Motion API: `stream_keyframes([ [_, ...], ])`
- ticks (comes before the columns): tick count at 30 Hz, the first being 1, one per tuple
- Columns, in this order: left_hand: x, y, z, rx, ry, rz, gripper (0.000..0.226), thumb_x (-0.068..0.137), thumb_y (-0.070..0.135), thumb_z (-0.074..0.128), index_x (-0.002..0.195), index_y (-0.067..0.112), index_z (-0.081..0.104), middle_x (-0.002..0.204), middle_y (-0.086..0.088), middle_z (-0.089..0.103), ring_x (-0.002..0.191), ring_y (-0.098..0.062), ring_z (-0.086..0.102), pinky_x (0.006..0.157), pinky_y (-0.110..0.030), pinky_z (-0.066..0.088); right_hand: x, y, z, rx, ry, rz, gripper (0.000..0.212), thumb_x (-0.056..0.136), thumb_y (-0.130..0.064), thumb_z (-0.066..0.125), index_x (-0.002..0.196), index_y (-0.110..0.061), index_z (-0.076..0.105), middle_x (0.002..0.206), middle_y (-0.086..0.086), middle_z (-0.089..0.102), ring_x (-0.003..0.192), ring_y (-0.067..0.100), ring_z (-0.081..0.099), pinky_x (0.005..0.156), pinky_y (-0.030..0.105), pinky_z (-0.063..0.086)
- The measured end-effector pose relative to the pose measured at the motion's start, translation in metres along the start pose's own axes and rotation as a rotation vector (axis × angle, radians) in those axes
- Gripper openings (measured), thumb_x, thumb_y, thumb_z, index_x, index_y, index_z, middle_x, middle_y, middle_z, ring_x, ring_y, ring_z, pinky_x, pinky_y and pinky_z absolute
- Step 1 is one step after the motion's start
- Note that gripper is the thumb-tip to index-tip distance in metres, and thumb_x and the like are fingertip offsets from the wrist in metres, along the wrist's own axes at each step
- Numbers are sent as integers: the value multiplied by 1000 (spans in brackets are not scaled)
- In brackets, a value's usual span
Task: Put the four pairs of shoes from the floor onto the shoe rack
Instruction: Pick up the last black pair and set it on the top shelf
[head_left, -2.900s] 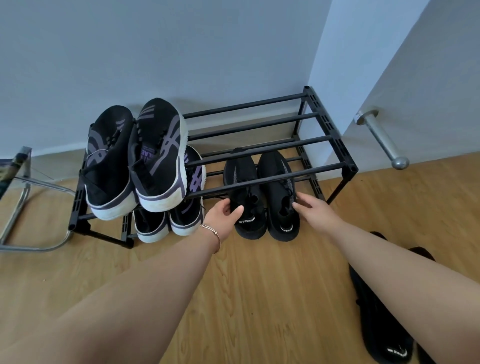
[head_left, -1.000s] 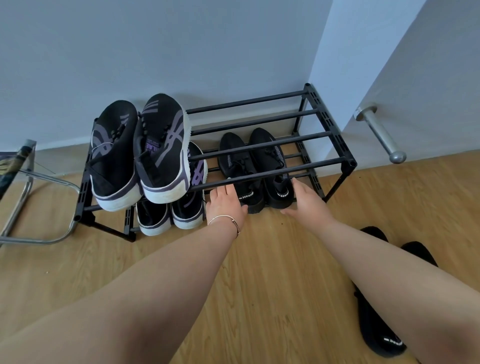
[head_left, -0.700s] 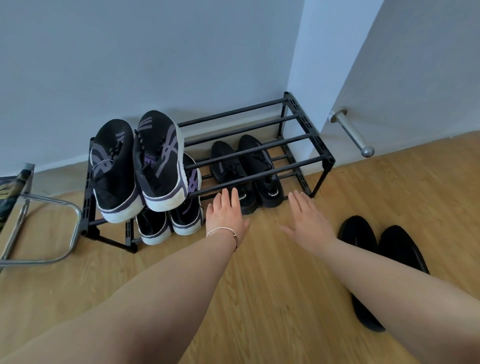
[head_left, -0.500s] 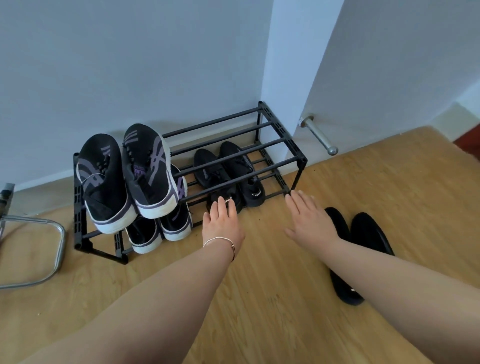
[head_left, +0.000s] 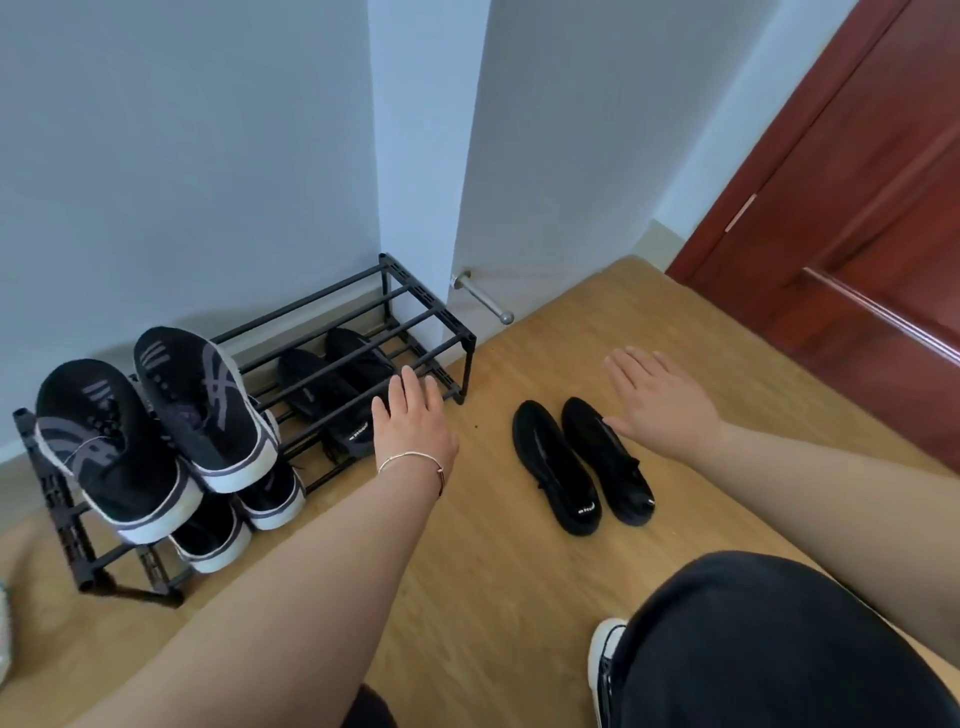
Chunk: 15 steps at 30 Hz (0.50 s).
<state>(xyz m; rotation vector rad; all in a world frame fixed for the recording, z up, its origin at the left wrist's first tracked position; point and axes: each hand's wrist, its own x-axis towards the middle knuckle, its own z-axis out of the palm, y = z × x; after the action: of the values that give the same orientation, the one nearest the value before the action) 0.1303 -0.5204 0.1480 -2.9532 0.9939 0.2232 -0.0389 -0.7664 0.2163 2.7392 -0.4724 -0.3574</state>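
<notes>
Watching last pair of black shoes (head_left: 582, 462) on floor (head_left: 519, 597), right of shoe rack (head_left: 415, 317), side by side, toes toward wall. Three pairs sit on rack; right half of top tier looks free.

My risk read: grabbing both shoes one-handed, one could slip; top-tier sneakers (head_left: 156, 426) overhang front rail, so bump from my arm could tip them off.

Right hand (head_left: 660, 402) open, fingers spread, palm down, above right shoe, holding nothing. Left hand (head_left: 413, 423) open, flat, empty, in front of rack's lower tier.
</notes>
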Motion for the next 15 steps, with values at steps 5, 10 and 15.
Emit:
stream_keyframes([
  [5,19,31,21,59,5,18,72,99,39,42,159,13,11,167,-17,7,153,-33,10,121,-50,20,15,30,41,18,-14,38,82,99,-57,39,160,-7,14,168,13,20,156,28,15,126,44,12],
  [10,50,78,44,66,-35,8,74,100,43,41,159,12,10,167,-17,6,153,-32,11,122,-49,20,36,42,95,57,-27,-1,81,101,-55,38,160,-6,12,168,14,19,156,29,14,127,45,12],
  [15,75,117,76,44,-85,-16,80,98,52,43,158,10,9,167,-17,7,153,-32,13,123,-46,20,53,49,154,139,-69,-31,77,103,-50,39,160,-5,10,168,15,18,156,31,13,126,47,10],
])
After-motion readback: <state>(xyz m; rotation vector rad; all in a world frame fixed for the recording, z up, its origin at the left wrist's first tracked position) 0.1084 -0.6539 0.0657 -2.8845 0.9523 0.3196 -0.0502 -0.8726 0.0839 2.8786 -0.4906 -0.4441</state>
